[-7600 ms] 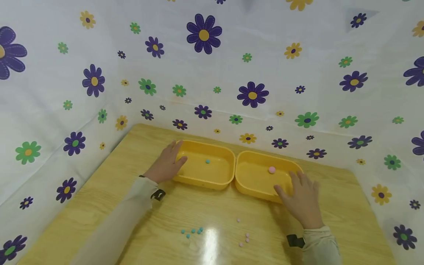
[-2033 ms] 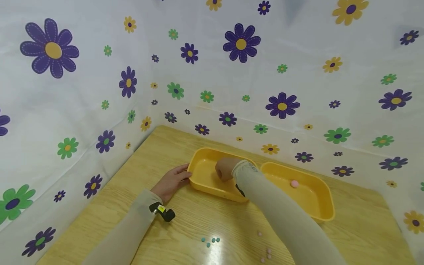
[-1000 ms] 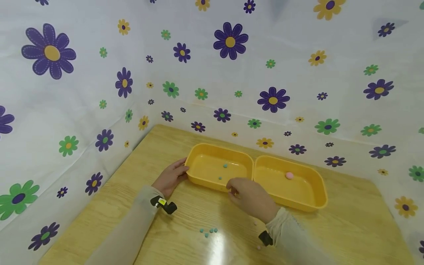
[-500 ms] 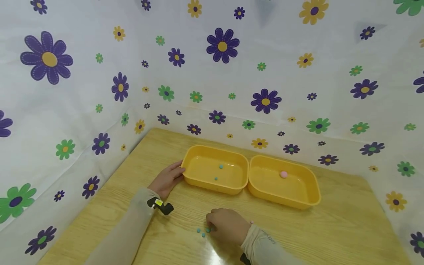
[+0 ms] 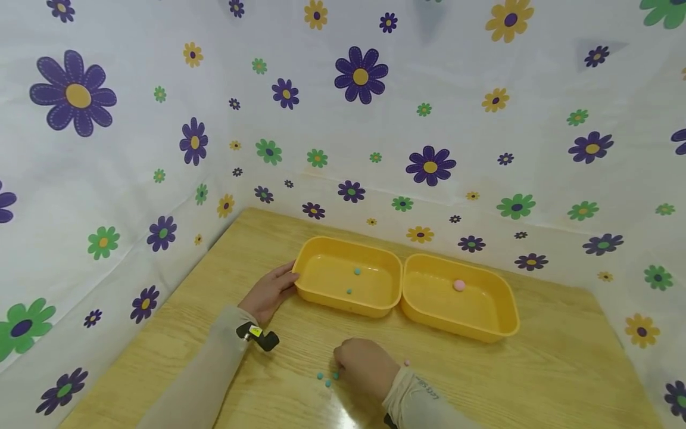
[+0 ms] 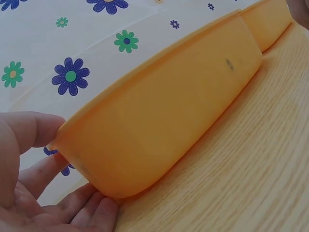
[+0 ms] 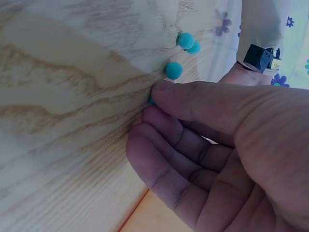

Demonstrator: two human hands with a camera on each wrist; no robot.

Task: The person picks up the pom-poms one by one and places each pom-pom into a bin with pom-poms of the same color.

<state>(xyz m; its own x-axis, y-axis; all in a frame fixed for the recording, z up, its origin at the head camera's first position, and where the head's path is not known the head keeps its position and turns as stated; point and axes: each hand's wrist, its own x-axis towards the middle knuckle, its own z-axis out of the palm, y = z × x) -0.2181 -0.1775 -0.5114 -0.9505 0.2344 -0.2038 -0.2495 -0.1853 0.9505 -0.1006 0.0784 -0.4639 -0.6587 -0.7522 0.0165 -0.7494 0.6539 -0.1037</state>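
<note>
My left hand [image 5: 268, 292] holds the outer end of the left yellow tray [image 6: 164, 106], thumb at its rim and other fingers against the wall. Two small teal balls [image 5: 357, 271] lie inside that tray. Over the table, my right hand [image 5: 367, 364] has thumb and fingertips together at the wood. A sliver of a teal ball [image 7: 151, 101] shows between them in the right wrist view; the fingers hide most of it. Three more loose teal balls [image 5: 328, 383] sit right beside these fingertips.
A second yellow tray [image 5: 429, 322] stands end to end with the first and contains one larger pink ball [image 5: 459, 285]. A small pink ball [image 5: 407, 362] lies by my right wrist. Flower-printed cloth [image 5: 300, 36] borders the wooden table [image 5: 563, 357] at the back and sides.
My right hand has moved from inside the left tray back to the teal balls on the table. That tray now shows a second teal ball. My left hand stays at its end.
</note>
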